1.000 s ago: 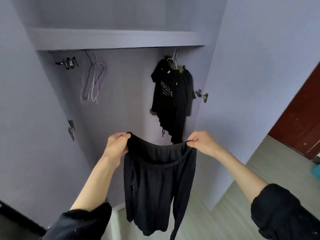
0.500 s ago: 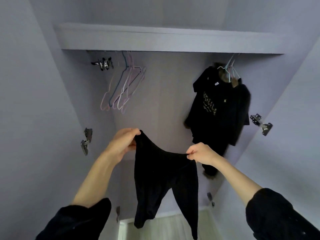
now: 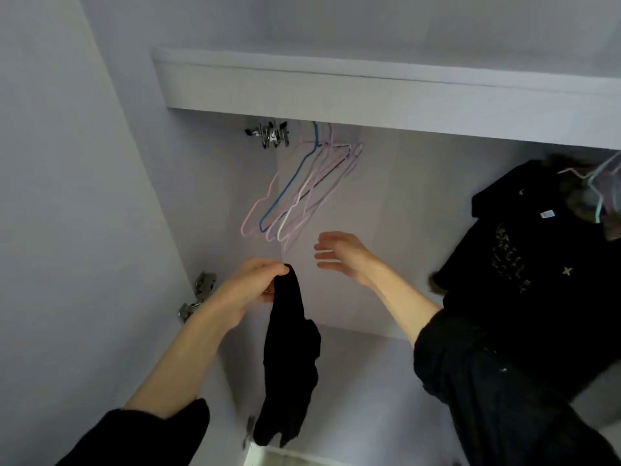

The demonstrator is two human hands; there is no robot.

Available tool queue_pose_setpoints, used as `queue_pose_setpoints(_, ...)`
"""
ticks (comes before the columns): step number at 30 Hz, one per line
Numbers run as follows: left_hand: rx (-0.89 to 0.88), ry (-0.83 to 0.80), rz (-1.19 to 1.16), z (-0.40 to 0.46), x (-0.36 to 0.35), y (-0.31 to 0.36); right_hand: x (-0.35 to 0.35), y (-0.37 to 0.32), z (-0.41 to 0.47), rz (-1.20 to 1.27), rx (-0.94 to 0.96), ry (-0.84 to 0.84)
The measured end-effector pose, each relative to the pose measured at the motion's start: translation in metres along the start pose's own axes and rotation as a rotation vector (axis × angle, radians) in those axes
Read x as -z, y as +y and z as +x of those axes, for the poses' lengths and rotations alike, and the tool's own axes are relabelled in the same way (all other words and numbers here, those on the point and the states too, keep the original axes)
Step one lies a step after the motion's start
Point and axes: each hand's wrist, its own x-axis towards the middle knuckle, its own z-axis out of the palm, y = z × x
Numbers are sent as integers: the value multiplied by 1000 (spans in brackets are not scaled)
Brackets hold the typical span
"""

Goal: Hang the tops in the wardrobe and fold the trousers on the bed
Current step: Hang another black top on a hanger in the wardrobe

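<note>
Head view, tilted up into the wardrobe (image 3: 437,203): my left hand (image 3: 255,284), just left of centre, pinches the black garment (image 3: 289,364) at its top edge, fingers curled tight around a bunched corner of fabric. From that one point the cloth hangs straight down toward the bottom of the frame as a narrow, crumpled column, plain black and matte, with a fold bulging out to the right about halfway down and a ragged lower end near the bottom edge. I cannot tell from its shape here whether it is a top or trousers.

My right hand (image 3: 339,253), at centre, is free of the cloth, fingers spread and pointing left, holding nothing. It sits just below and to the right of the empty hangers (image 3: 295,193), a cluster of thin pink, white and blue wire ones hanging at upper centre beneath the shelf (image 3: 369,92).

At the right edge a black top with gold print (image 3: 524,257) hangs on a pale hanger. Metal hinges (image 3: 198,297) show on the left wall, beside my left wrist.
</note>
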Motion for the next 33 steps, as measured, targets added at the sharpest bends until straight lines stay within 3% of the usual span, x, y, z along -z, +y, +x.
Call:
queue_pose_setpoints(7,-20,139,-85,15,16,11,-37,-39,71,-44,74,-33)
queue_pose_setpoints(10,-12,190,-100,22,19,10,-42,-47,85,28,67,83)
queue_pose_setpoints(14,1,248,-112,26,22,7,-36,-47,90,-108,151,263)
queue_pose_setpoints(21,1,189,-79,32,4,5,0,-45,87,-319,438,460)
queue_pose_setpoints(27,-10,134,-54,31,-8,6,27,-51,80,-236,578,506)
queue_pose_setpoints(33,-33,94,-52,28,-12,1,54,-44,66,-157,473,512)
